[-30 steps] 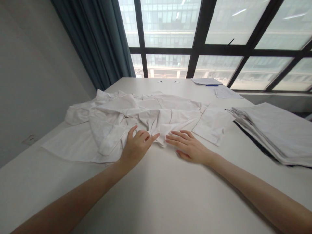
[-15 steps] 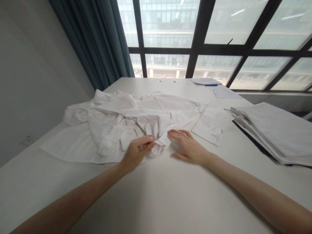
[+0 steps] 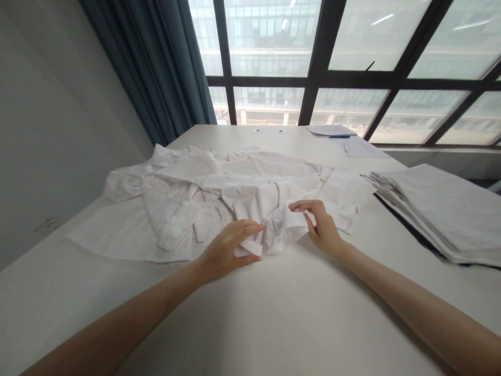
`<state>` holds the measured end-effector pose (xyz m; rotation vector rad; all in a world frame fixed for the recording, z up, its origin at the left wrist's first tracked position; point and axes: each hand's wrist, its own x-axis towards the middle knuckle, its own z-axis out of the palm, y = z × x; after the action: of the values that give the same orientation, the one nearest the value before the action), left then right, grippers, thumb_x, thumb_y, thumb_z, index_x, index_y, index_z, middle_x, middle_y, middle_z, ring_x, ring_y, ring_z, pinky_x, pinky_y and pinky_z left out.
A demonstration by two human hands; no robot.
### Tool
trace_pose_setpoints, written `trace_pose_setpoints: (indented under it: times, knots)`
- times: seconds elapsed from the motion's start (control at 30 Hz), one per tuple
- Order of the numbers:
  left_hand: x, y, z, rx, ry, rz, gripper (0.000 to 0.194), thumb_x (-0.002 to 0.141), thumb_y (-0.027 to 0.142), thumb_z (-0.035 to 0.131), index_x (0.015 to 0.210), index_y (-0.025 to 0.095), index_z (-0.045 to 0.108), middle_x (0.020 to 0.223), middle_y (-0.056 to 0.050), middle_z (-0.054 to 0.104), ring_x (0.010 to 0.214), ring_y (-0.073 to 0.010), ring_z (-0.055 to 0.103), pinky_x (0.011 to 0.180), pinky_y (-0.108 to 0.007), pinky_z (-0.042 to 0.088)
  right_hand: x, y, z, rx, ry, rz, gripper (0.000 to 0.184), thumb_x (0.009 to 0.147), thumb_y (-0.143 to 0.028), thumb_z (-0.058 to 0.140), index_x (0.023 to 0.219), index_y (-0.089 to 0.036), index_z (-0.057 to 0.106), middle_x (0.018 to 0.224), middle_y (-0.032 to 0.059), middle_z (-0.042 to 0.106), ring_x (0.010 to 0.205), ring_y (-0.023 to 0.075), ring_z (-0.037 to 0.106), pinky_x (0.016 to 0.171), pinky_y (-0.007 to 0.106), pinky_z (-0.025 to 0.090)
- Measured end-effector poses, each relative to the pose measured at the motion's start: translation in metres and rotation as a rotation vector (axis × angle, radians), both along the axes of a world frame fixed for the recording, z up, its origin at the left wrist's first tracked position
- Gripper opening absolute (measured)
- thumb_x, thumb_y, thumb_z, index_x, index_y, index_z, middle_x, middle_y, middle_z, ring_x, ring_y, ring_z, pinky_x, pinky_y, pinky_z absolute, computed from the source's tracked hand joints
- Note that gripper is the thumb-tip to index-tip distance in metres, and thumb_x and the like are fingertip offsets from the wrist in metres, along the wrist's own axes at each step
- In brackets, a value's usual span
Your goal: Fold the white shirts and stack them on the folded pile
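A crumpled white garment [image 3: 250,172], which looks like a long-sleeved coat or shirt, is spread over the white table [image 3: 250,313]. At its near edge my left hand [image 3: 230,245] has its fingers over a bunched fold and its thumb below, with the cloth between them. A short way to the right, my right hand [image 3: 319,222] pinches a raised flap of the same garment between curved fingers and thumb. Gathered cloth runs between the two hands. The fingertips are partly lost against the white fabric.
On the right lies a stack of folded white cloth [image 3: 457,209] with a dark layer beneath. Papers [image 3: 364,149] and a blue pen [image 3: 340,136] lie at the far end. Beyond are a dark-framed window [image 3: 270,81] and a blue curtain [image 3: 156,68]; a wall borders the left.
My right hand has gone from lying flat on the cloth to pinching and lifting a flap, slightly farther right. My left hand has shifted slightly right, its thumb now farther from its fingers.
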<state>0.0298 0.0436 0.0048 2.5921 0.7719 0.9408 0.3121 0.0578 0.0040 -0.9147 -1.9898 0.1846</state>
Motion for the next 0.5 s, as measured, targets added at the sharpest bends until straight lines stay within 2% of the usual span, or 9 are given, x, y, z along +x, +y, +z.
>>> trace_pose_setpoints:
  times: [0.1,0.2,0.27,0.37,0.43,0.5]
  knots:
    - [-0.001,-0.002,-0.002,0.072,0.081,0.047,0.061,0.089,0.035,0.066,0.143,0.02,0.041,0.129,-0.015,0.059,0.121,-0.0268,0.056,0.103,-0.042,0.045,0.012,0.009,0.008,-0.076,0.218,-0.161,0.013,0.1,-0.037,0.038,0.098,-0.026,0.045,0.087,0.0047,0.058,0.08,0.0208,0.059,0.073,0.036,0.049]
    - [0.0,-0.001,-0.005,0.072,0.078,0.116,0.069,0.087,0.023,0.064,0.148,0.021,0.031,0.132,-0.014,0.058,0.122,-0.0258,0.056,0.103,-0.041,0.047,0.028,0.018,0.029,-0.014,0.335,-0.24,0.014,0.097,-0.039,0.045,0.093,-0.026,0.045,0.078,0.0002,0.05,0.067,0.0174,0.051,0.062,0.031,0.044]
    - [0.0,0.001,-0.005,0.068,0.065,0.135,0.063,0.087,0.019,0.061,0.145,0.02,0.037,0.128,-0.013,0.062,0.117,-0.0239,0.059,0.102,-0.04,0.048,0.04,0.02,0.05,0.053,0.374,-0.248,0.014,0.094,-0.038,0.051,0.09,-0.025,0.048,0.076,-0.0006,0.049,0.064,0.0161,0.048,0.058,0.03,0.04]
    - [-0.005,0.003,0.0,0.08,0.131,0.057,0.032,0.09,0.016,0.054,0.122,0.019,0.059,0.109,-0.007,0.072,0.099,-0.019,0.067,0.105,-0.039,0.046,0.065,0.015,0.083,0.039,0.355,-0.251,0.019,0.091,-0.042,0.058,0.086,-0.024,0.055,0.073,-0.0002,0.052,0.06,0.0146,0.046,0.054,0.029,0.036]
    - [-0.014,0.002,0.006,0.081,0.184,0.063,0.021,0.093,0.019,0.052,0.109,0.019,0.066,0.097,-0.004,0.074,0.091,-0.0171,0.069,0.104,-0.039,0.045,0.084,0.009,0.1,-0.076,0.275,-0.226,0.027,0.089,-0.05,0.058,0.087,-0.023,0.061,0.076,0.002,0.058,0.061,0.015,0.049,0.055,0.03,0.037]
    - [-0.025,-0.001,0.013,0.084,0.201,0.151,0.019,0.094,0.027,0.053,0.103,0.019,0.068,0.091,-0.003,0.074,0.088,-0.0171,0.068,0.099,-0.037,0.049,0.103,0.001,0.111,-0.262,0.108,-0.157,0.035,0.085,-0.058,0.061,0.086,-0.024,0.068,0.08,0.0046,0.064,0.065,0.0178,0.056,0.057,0.032,0.042]
